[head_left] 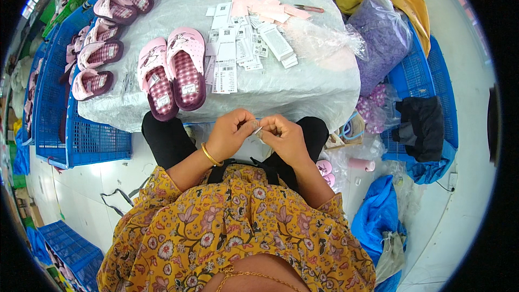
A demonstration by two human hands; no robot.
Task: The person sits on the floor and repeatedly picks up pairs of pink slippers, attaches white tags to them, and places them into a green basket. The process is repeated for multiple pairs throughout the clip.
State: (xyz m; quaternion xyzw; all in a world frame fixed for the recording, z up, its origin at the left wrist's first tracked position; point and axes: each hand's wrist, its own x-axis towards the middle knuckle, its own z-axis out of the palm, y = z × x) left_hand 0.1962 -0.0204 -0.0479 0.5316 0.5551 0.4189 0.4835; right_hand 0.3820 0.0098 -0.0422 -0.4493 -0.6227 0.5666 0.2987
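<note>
Over my lap, just off the table's near edge, both hands meet with fingertips pinched. My left hand (pixel 233 134), with a gold bangle at its wrist, is closed close beside my right hand (pixel 284 138), also closed. Between their fingertips shows a small thin pale piece (pixel 258 130), too small to name. A pair of pink slippers (pixel 185 48) with plum checked insoles lies on the table ahead and to the left. Right of them are several white printed tags (pixel 225 78), loose and in stacks, and pink paper slips (pixel 270 10).
Plastic sheeting covers the table (pixel 303 94). More pink slippers (pixel 97 54) line its left and far edges. Blue crates (pixel 100 148) stand at left; another blue crate (pixel 440 84) at right holds a bagged purple bundle (pixel 378 38). Small scissors-like tool (pixel 309 8) lies beyond the slips.
</note>
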